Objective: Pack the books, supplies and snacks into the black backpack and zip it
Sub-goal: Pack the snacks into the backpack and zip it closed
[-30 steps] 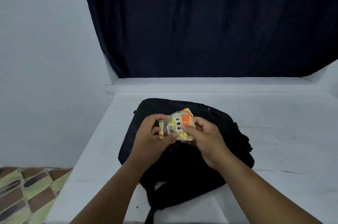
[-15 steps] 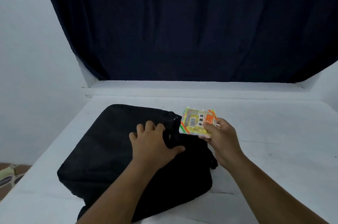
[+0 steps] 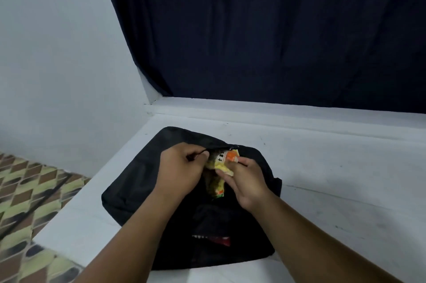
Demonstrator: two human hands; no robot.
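Note:
The black backpack (image 3: pixel 138 190) lies flat on the white table (image 3: pixel 334 178). My left hand (image 3: pixel 182 172) pinches the edge of a pocket opening near the bag's top, holding it up. My right hand (image 3: pixel 247 181) pinches a yellow and orange snack packet (image 3: pixel 219 167), which sits partly inside that opening, its lower half showing through the dark mesh. A red item (image 3: pixel 219 240) peeks from a lower slit in the bag.
A dark curtain (image 3: pixel 276 40) hangs behind the table above a white ledge (image 3: pixel 276 107). The table's left edge drops to a patterned floor (image 3: pixel 27 190). A pale wall (image 3: pixel 57 52) stands at the left.
My right hand has brought the snack packet from beside the bag into the pocket opening. My left hand went from lying flat on the bag to pinching the pocket's edge.

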